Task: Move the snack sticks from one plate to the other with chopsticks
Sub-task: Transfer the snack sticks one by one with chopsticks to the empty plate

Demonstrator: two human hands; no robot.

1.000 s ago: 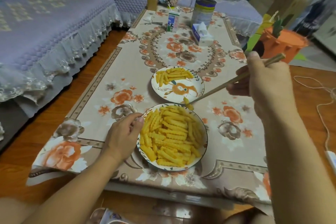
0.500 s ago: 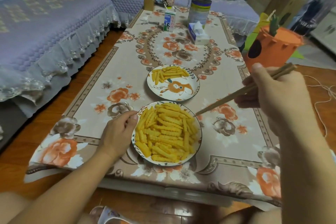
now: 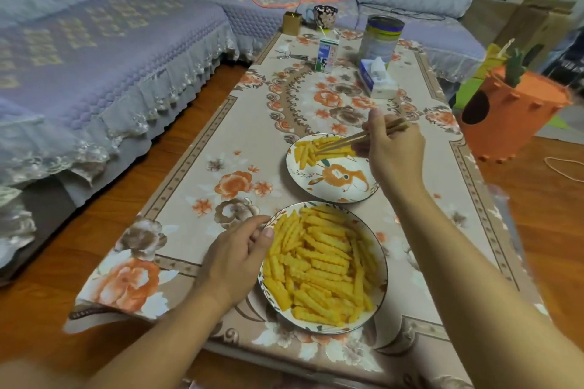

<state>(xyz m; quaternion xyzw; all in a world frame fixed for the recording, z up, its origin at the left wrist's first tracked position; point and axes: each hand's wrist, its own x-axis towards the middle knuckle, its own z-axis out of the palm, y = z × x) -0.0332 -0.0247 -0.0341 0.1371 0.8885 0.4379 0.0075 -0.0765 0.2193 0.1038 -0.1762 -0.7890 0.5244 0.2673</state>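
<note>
- Your right hand (image 3: 395,153) pinches the chopsticks (image 3: 357,138), fingers curled round their upper ends; the tips reach left over the far plate (image 3: 316,185) and sit among the small heap of snack sticks (image 3: 311,148) on its far-left part.
- Whether the tips clamp a stick just now — you cannot tell, since they blend into the pile.
- Your left hand (image 3: 235,257) holds the near plate (image 3: 380,281) at its left rim, thumb over the edge and touching the sticks, fingers curled below.
- The near plate is heaped full of yellow crinkled sticks (image 3: 319,265) and sits close to the table's near edge; the far plate lies just beyond it, the two rims almost touching.
- Writing: the milk carton (image 3: 327,55) shows a cow picture and print too small to read; the tin (image 3: 382,38) has a blue and yellow band, its label blurred.
- A tissue box (image 3: 377,80) stands beyond the far plate, well apart from it.
- Open room: the flowered tablecloth (image 3: 196,196) lies bare to the left of both plates, out to the table's left edge — with wood floor (image 3: 104,240) and a lilac sofa (image 3: 94,57) past that.
- An orange carrot-shaped bin (image 3: 505,117) stands off the table's right side.
</note>
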